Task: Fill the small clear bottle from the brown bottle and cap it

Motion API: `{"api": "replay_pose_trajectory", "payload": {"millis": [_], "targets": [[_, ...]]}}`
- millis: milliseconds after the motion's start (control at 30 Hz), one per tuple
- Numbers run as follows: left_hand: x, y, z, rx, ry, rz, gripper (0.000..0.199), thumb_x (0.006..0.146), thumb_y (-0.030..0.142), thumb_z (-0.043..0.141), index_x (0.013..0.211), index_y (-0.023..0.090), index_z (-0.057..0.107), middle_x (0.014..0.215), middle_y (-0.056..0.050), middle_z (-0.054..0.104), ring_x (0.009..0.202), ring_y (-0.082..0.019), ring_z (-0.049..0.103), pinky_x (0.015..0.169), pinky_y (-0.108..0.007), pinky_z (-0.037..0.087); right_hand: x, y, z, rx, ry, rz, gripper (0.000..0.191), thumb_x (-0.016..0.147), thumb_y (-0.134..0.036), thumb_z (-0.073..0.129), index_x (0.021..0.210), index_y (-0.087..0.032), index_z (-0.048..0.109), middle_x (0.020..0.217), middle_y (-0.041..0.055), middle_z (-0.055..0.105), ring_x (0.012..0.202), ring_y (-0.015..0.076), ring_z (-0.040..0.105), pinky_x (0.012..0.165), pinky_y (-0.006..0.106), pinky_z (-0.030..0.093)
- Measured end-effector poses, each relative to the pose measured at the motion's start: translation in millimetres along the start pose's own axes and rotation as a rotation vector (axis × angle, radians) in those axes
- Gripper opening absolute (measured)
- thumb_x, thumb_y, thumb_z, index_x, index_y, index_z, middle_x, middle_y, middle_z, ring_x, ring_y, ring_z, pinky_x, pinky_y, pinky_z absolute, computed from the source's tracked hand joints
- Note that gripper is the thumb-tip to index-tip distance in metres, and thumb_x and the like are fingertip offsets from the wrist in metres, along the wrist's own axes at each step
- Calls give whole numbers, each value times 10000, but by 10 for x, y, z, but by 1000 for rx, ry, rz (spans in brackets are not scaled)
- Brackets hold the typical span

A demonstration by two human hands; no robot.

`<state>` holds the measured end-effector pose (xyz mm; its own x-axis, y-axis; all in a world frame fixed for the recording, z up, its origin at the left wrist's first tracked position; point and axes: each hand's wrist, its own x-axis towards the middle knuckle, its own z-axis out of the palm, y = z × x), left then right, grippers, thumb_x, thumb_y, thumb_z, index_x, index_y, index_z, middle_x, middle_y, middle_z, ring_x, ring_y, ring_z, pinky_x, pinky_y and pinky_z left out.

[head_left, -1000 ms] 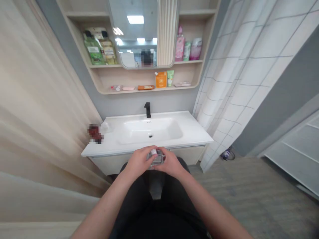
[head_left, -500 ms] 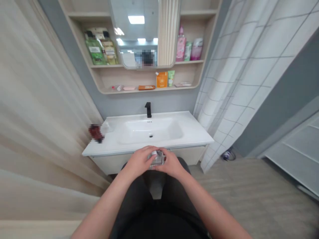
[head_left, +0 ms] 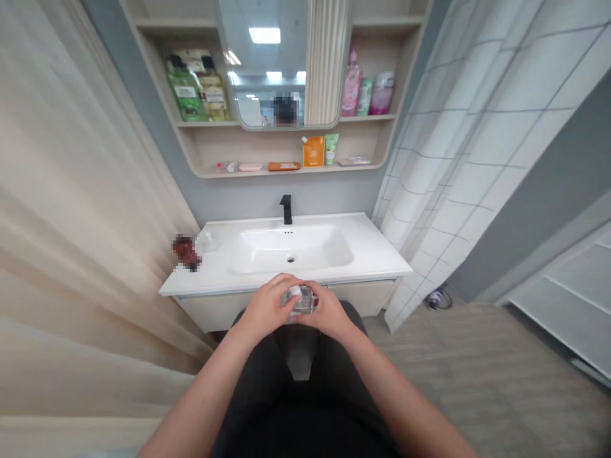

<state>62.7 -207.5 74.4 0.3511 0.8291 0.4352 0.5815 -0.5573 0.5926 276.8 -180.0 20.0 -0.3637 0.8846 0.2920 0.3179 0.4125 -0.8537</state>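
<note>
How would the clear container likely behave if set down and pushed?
The clear container looks stiff, its edges straight between the left hand and right hand. Its glossy surface may be slippery. Being boxy, it would probably slide rather than roll.

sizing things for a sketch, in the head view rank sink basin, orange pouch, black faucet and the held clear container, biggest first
1. Sink basin
2. Clear container, orange pouch: unsure which; container nearer, partly covered
3. Black faucet

We now see the wall shelf [head_left: 267, 145], black faucet [head_left: 287, 211] and white worktop [head_left: 205, 273] slightly further right in our view than a second ago, while our left hand [head_left: 268, 304] arches a touch higher.
</note>
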Motion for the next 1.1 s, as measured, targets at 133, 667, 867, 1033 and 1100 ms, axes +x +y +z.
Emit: {"api": "replay_pose_trajectory", "payload": {"millis": [133, 667, 867, 1033, 1100], "targets": [[13, -1, 20, -49, 28, -13, 524, 918, 105, 626, 1412, 264, 704, 1359, -89, 713, 1290, -243, 695, 1172, -424, 563, -4, -16, -17, -1, -4, 18, 769, 662, -365, 987, 1358, -276, 674, 1253, 62, 797, 1053, 289, 770, 910, 400, 615], [5, -99, 186, -246, 160, -233, 406, 832, 276, 850, 1232, 237, 787, 1166, -67, 823, 1104, -259, 773, 1082, -444, 604, -29, 5, -86, 131, -62, -3, 822, 656, -421, 1027, 1381, -272, 669, 1300, 71, 776, 1142, 298, 757, 1004, 422, 606], [-25, -94, 85, -534, 4, -224, 506, 778, 321, 925, 1257, 216, 799, 1222, -93, 828, 1208, -281, 755, 1171, -441, 543, 13, 162, -167, 354, -283, -3, 954, 527, -449, 1095, 1357, -244, 671, 1279, 67, 766, 1141, 295, 744, 1008, 419, 602], [-37, -161, 153, -608, 26, -256, 516, 786, 325, 931, 1270, 218, 788, 1215, -99, 825, 1172, -272, 761, 1146, -434, 551, 6, 149, -108, 344, -226, 7, 935, 564, -443, 1086, 1379, -256, 667, 1297, 68, 762, 1151, 298, 737, 1023, 434, 595], [-36, -195, 199, -638, 79, -278, 513, 751, 321, 952, 1227, 212, 797, 1224, -106, 823, 1153, -273, 766, 1106, -419, 571, -9, 94, -65, 274, -151, 10, 904, 609, -448, 1068, 1400, -269, 668, 1319, 76, 759, 1169, 311, 733, 1040, 456, 591]]}}
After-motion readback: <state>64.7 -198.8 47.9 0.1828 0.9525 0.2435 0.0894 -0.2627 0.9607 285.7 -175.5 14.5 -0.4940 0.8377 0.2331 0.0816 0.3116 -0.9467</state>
